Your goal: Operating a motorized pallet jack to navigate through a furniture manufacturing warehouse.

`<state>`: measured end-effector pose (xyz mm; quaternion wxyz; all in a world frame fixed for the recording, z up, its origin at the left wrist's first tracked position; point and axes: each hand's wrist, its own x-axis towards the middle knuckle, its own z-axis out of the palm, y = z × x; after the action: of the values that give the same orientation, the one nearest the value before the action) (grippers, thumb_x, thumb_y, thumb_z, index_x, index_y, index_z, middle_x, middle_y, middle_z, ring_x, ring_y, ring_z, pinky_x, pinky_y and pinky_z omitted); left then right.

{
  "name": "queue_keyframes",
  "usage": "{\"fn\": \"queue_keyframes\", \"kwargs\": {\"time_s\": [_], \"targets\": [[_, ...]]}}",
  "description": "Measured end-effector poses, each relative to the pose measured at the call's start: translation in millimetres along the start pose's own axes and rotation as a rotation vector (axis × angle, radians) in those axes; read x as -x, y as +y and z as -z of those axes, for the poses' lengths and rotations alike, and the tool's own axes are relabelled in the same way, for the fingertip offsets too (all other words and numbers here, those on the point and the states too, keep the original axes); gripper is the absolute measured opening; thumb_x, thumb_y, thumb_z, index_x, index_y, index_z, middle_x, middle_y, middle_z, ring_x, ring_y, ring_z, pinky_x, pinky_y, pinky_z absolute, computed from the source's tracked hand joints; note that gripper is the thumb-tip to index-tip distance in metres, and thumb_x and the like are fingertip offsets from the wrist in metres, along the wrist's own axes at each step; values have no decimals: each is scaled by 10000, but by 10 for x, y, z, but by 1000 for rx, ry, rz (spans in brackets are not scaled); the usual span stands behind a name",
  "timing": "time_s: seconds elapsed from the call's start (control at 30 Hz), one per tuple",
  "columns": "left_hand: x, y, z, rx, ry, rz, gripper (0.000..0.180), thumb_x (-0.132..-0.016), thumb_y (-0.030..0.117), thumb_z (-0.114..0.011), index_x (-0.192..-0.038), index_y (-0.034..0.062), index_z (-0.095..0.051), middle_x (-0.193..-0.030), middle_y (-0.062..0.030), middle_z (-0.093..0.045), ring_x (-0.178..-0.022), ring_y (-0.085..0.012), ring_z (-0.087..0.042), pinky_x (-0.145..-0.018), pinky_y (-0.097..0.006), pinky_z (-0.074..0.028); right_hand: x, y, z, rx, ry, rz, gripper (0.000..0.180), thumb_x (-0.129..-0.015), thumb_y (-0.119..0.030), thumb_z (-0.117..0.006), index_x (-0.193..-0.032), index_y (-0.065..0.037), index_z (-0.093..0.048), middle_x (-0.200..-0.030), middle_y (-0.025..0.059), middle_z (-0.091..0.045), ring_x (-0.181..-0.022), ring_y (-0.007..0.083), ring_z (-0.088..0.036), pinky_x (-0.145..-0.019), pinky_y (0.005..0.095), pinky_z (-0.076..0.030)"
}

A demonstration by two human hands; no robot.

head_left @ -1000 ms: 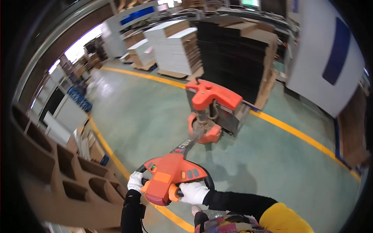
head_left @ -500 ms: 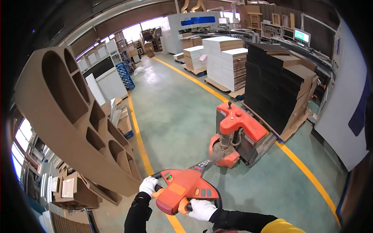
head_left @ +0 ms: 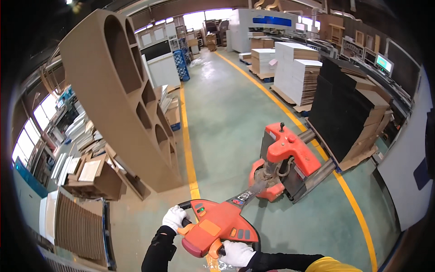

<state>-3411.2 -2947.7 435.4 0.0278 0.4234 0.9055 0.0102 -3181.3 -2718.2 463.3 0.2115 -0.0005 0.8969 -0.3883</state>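
White knitted gloves cover both hands, which grip the control handle (head_left: 213,226) of a red electric pallet truck. My left hand (head_left: 174,218) is wrapped round the left grip, beside an orange lever. On the right grip, my right hand (head_left: 237,254) is closed in the same way. A dark tiller arm runs from the handle to the red truck body (head_left: 290,154), which stands ahead and to the right. Behind that body the grey forks (head_left: 312,179) reach toward a pallet stacked with black panels (head_left: 344,109); the fork tips are hidden.
Left of the aisle leans a tall brown shelf unit (head_left: 122,99) with rounded cut-outs. Yellow floor lines (head_left: 188,149) edge the green aisle. Stacks of white panels (head_left: 297,70) stand beyond the black ones. A grey machine housing (head_left: 408,177) is at far right, panel stacks (head_left: 79,226) at lower left.
More of the forks shows between the truck body and the black panel stack. The view has swung left, so the surroundings sit further right. Both hands keep hold of the handle.
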Motion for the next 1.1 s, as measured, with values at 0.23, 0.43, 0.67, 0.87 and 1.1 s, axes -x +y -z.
{"fn": "queue_keyframes", "kwargs": {"time_s": [0.23, 0.43, 0.67, 0.87, 1.1], "targets": [[1021, 648, 116, 70, 103, 41, 189, -636, 296, -760, -767, 191, -674, -800, -59, -634, -939, -307, -610, -897, -418, -489, 859, 17, -288, -27, -38, 188, 440, -861, -397, -628, -995, 16, -563, -869, 242, -681, -800, 410, -687, -732, 494, -535], [1823, 1467, 144, 117, 232, 78, 217, -608, 286, -774, -712, 163, -628, -727, -62, -611, -803, -317, -614, -773, -436, -492, 1802, 158, -196, -96, -126, 261, 292, -848, -266, -625, -919, 18, -619, -794, 243, -678, -740, 401, -687, -675, 479, -539], [2617, 2781, -110, 143, 296, 214, 230, -624, 287, -793, -734, 148, -646, -766, -49, -636, -833, -321, -636, -789, -438, -490, 2735, 902, -410, -13, -162, 415, 339, -843, -297, -646, -952, 23, -619, -806, 226, -683, -748, 395, -688, -677, 460, -546], [3157, 3933, -240, 110, 291, 369, 294, -629, 323, -806, -788, 150, -630, -811, -62, -639, -893, -320, -628, -864, -444, -464, 3624, 1240, -332, 88, -258, 376, 353, -819, -319, -668, -970, -3, -626, -864, 210, -686, -822, 381, -686, -728, 463, -540], [3810, 4987, -330, 177, 303, 478, 262, -658, 304, -799, -786, 146, -633, -836, -68, -644, -911, -325, -619, -878, -440, -459, 4522, 1564, -547, 149, -273, 451, 365, -812, -334, -661, -944, 5, -635, -851, 210, -686, -806, 387, -684, -728, 461, -538]]}}
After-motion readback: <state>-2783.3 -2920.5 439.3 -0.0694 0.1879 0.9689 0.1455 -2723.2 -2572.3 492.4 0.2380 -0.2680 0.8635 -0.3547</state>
